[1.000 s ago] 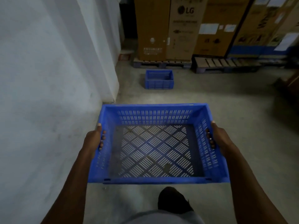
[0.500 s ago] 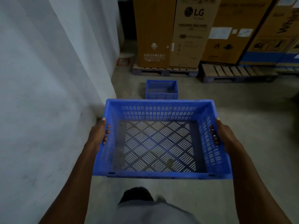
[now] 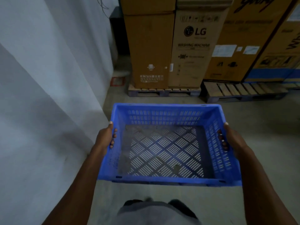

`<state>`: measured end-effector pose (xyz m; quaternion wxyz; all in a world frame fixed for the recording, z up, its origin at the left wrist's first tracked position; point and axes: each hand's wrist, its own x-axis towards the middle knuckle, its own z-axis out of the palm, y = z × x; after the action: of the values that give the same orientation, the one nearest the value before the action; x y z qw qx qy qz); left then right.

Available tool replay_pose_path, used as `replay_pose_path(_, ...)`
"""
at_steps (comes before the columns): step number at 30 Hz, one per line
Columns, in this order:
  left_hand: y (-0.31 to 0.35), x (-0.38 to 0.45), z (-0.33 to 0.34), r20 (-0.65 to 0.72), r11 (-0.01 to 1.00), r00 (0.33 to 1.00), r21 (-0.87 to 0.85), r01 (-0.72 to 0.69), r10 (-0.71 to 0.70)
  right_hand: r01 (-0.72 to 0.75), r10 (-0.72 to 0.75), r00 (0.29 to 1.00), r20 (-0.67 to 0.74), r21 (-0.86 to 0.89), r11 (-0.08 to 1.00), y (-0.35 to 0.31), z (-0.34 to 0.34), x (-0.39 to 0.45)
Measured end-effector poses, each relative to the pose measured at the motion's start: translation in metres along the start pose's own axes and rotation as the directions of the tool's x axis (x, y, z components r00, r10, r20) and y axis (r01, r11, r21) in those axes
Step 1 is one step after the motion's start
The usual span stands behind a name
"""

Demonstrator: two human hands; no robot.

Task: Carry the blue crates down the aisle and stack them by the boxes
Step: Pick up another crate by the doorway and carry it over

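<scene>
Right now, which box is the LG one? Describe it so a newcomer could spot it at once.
Look past the blue crate held by the left hand and right hand to the row of tall cardboard boxes on pallets. The LG box is second from the left. Only it shows a round LG logo above the words WASHING MACHINE.

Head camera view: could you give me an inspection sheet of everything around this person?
Surface: bare grey concrete floor.
Job's things: one empty blue crate held level; cardboard boxes ahead on wooden pallets.
Clutter: small red-edged item on the floor left of the boxes.
Hands: left hand and right hand each grip a crate side.
Cables: thin wires on the wall, top left.
Surroundings: white wall on the left.
</scene>
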<state>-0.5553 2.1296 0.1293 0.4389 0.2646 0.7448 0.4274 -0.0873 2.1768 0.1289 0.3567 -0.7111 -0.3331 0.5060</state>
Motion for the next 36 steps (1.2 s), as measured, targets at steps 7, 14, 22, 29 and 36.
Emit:
replay_pose_path(7, 0.083, 0.147, 0.067, -0.004, 0.999, 1.000, 0.039, 0.006, -0.006, -0.022, 0.022, 1.000, -0.012, 0.029, 0.999, -0.071, 0.036, 0.147)
replay_pose_path(14, 0.134, 0.294, 0.165, -0.021, 0.996, 0.998, 0.064, 0.054, -0.052, -0.035, 0.037, 0.999, 0.039, -0.037, 0.999, -0.130, 0.073, 0.346)
replay_pose_path(22, 0.160, 0.461, 0.243, 0.009, 0.976, 0.977, 0.036, 0.214, -0.214, -0.103, 0.110, 0.990, 0.091, -0.079, 0.992, -0.171, 0.139, 0.542)
replay_pose_path(29, 0.077, 0.635, 0.310, -0.002, 0.945, 0.947, 0.065, 0.320, -0.321, -0.201, 0.207, 0.976, 0.063, -0.092, 0.975, -0.098, 0.219, 0.709)
replay_pose_path(36, -0.044, 0.792, 0.375, 0.038, 0.937, 0.937, 0.058, 0.345, -0.347, -0.215, 0.223, 0.972, 0.068, -0.118, 0.970, -0.004, 0.276, 0.861)
